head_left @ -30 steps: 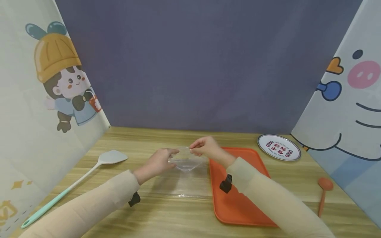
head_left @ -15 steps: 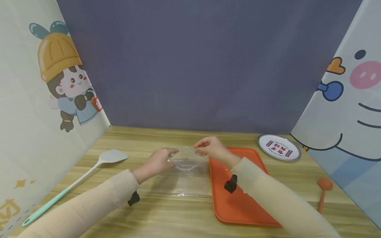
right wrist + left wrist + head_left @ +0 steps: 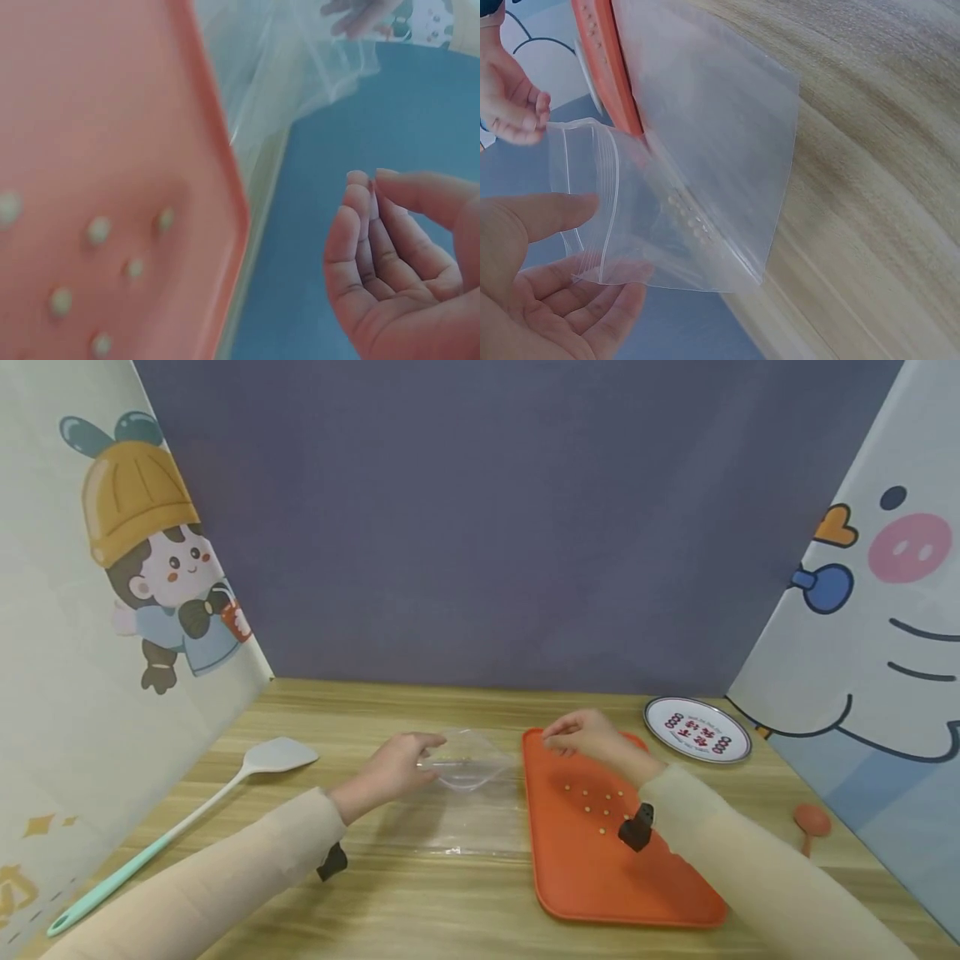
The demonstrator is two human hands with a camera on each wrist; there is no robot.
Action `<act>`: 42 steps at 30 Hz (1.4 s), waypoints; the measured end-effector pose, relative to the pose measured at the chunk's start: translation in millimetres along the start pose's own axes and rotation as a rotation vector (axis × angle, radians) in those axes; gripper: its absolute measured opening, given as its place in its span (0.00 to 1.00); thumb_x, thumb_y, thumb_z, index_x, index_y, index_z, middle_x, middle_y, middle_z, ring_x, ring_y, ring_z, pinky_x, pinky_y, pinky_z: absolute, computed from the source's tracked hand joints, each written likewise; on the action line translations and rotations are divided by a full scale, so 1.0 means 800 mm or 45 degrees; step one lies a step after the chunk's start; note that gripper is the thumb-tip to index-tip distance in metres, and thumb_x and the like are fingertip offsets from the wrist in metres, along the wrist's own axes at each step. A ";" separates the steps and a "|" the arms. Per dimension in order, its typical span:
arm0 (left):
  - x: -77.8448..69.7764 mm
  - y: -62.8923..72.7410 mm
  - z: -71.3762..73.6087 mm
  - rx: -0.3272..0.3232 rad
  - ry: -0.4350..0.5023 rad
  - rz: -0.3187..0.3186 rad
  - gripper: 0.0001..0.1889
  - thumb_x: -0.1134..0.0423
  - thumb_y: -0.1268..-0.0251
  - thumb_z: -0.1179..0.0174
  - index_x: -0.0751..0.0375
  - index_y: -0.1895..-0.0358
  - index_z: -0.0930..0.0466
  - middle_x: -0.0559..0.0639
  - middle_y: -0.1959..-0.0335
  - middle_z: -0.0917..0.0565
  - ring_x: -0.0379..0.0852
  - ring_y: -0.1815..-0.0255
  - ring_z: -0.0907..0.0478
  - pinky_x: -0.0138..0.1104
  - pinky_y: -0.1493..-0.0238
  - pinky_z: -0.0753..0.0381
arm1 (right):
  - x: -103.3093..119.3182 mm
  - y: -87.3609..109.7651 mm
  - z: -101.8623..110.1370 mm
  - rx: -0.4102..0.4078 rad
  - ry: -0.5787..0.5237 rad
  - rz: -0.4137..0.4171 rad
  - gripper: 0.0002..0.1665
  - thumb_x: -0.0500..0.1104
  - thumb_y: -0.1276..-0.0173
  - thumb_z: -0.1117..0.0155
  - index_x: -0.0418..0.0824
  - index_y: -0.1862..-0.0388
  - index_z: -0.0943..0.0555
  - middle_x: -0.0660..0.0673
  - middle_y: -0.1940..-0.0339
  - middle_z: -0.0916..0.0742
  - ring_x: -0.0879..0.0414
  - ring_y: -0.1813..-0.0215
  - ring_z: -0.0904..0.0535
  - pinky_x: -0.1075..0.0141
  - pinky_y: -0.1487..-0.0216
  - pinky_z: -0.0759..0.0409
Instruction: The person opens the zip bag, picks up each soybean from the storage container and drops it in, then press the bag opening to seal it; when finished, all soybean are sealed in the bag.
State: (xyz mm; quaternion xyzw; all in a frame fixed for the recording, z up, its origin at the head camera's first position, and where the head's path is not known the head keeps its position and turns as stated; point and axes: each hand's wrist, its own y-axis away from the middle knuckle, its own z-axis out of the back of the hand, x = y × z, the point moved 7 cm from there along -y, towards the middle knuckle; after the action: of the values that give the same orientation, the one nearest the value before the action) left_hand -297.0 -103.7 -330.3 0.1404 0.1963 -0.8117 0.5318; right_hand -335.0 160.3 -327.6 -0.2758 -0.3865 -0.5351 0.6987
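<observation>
right hand [image 3: 591,737] is raised at the far end of the orange tray [image 3: 577,885], apart from the clear bag [image 3: 634,202]; the tips of thumb and forefinger come together, but i cannot tell if something small is between them. left hand [image 3: 393,768] has its thumb on one side of the bag mouth and its fingers curled on the other, so the mouth end is lifted from the worktop [image 3: 315,860]. a few beans [image 3: 697,223] show through the film, and loose beans [image 3: 606,812] lie on the tray.

it seems the step is to bring loose beans into the bag. for this, the left hand should hold the mouth wide, because thin film easily falls together. the right hand should come down straight and take a bean by the fingertips only, since it may roll. the black wrist camera [image 3: 637,828] is close above the beans, so a higher forearm is safer. let each bean go past the zip lines. farther right, the spoon [image 3: 812,820] should not be touched by the sleeve.
</observation>
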 end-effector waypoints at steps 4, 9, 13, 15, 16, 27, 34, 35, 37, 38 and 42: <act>0.000 0.001 0.001 -0.004 -0.005 0.001 0.28 0.66 0.47 0.30 0.63 0.39 0.24 0.59 0.43 0.18 0.55 0.49 0.18 0.45 0.47 0.16 | -0.021 0.006 0.013 0.012 0.052 -0.028 0.14 0.41 0.35 0.34 0.32 0.54 0.16 0.39 0.62 0.11 0.48 0.63 0.16 0.51 0.55 0.15; 0.000 0.002 0.001 0.008 -0.001 0.008 0.28 0.66 0.46 0.30 0.62 0.39 0.24 0.59 0.42 0.19 0.56 0.48 0.18 0.46 0.47 0.16 | -0.047 0.011 0.015 0.066 0.065 -0.069 0.16 0.38 0.35 0.34 0.29 0.52 0.18 0.43 0.61 0.11 0.53 0.64 0.17 0.55 0.57 0.15; -0.001 0.001 0.000 0.009 0.003 -0.001 0.28 0.66 0.46 0.31 0.63 0.39 0.24 0.59 0.42 0.19 0.56 0.48 0.18 0.46 0.46 0.16 | -0.068 0.010 0.011 0.112 0.064 -0.102 0.16 0.37 0.37 0.32 0.29 0.53 0.18 0.41 0.59 0.11 0.56 0.64 0.17 0.59 0.60 0.15; -0.002 0.000 0.000 0.005 0.002 -0.010 0.28 0.66 0.46 0.31 0.63 0.39 0.24 0.60 0.42 0.19 0.56 0.48 0.18 0.46 0.46 0.16 | -0.076 0.009 0.009 0.130 0.075 -0.120 0.16 0.37 0.39 0.30 0.30 0.53 0.17 0.41 0.60 0.11 0.57 0.64 0.17 0.62 0.62 0.16; -0.002 0.000 0.000 0.004 -0.001 -0.014 0.28 0.66 0.46 0.31 0.63 0.39 0.24 0.60 0.42 0.19 0.56 0.49 0.18 0.46 0.46 0.16 | -0.079 0.008 0.008 0.139 0.086 -0.118 0.16 0.37 0.40 0.30 0.31 0.54 0.17 0.41 0.61 0.10 0.57 0.65 0.17 0.63 0.63 0.16; -0.004 0.000 0.001 0.005 0.011 -0.014 0.28 0.67 0.47 0.31 0.64 0.40 0.24 0.60 0.42 0.19 0.56 0.49 0.18 0.46 0.47 0.16 | -0.079 0.010 -0.006 0.184 0.196 -0.082 0.13 0.36 0.46 0.26 0.34 0.62 0.15 0.45 0.67 0.11 0.59 0.70 0.22 0.67 0.69 0.23; -0.004 -0.002 0.001 0.007 0.000 -0.012 0.27 0.66 0.46 0.31 0.64 0.39 0.24 0.60 0.42 0.19 0.56 0.48 0.18 0.46 0.45 0.17 | -0.080 0.007 -0.005 0.166 0.219 -0.091 0.08 0.38 0.43 0.27 0.36 0.65 0.15 0.47 0.70 0.12 0.58 0.71 0.22 0.66 0.68 0.21; -0.004 -0.002 0.001 0.008 0.000 -0.010 0.27 0.66 0.46 0.31 0.64 0.39 0.24 0.60 0.41 0.19 0.56 0.48 0.18 0.46 0.45 0.17 | -0.081 0.007 -0.005 0.165 0.209 -0.085 0.08 0.38 0.42 0.28 0.35 0.65 0.15 0.47 0.70 0.13 0.58 0.71 0.22 0.66 0.68 0.21; -0.004 -0.001 0.000 0.011 -0.002 -0.008 0.27 0.66 0.46 0.31 0.64 0.39 0.24 0.60 0.42 0.19 0.56 0.48 0.18 0.46 0.45 0.17 | -0.083 0.006 -0.004 0.159 0.180 -0.077 0.08 0.37 0.40 0.30 0.34 0.64 0.15 0.47 0.71 0.13 0.58 0.71 0.22 0.66 0.68 0.19; -0.004 0.000 0.000 0.011 -0.004 -0.009 0.27 0.67 0.46 0.31 0.64 0.40 0.24 0.60 0.42 0.19 0.57 0.49 0.18 0.46 0.46 0.16 | -0.084 0.006 -0.004 0.153 0.151 -0.077 0.08 0.37 0.39 0.31 0.33 0.63 0.16 0.46 0.71 0.13 0.58 0.71 0.21 0.66 0.68 0.18; -0.003 0.001 -0.001 0.016 -0.002 0.008 0.27 0.67 0.46 0.31 0.63 0.40 0.24 0.60 0.42 0.19 0.56 0.49 0.18 0.46 0.46 0.16 | -0.086 0.005 -0.001 0.137 0.024 -0.086 0.12 0.35 0.36 0.34 0.27 0.58 0.18 0.43 0.68 0.12 0.55 0.69 0.17 0.63 0.65 0.14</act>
State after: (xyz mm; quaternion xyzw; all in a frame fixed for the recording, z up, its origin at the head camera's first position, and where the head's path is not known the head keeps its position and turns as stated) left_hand -295.2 -101.4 -330.2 0.1436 0.1902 -0.8115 0.5336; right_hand -339.8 197.5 -385.4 -0.2194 -0.4172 -0.5394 0.6977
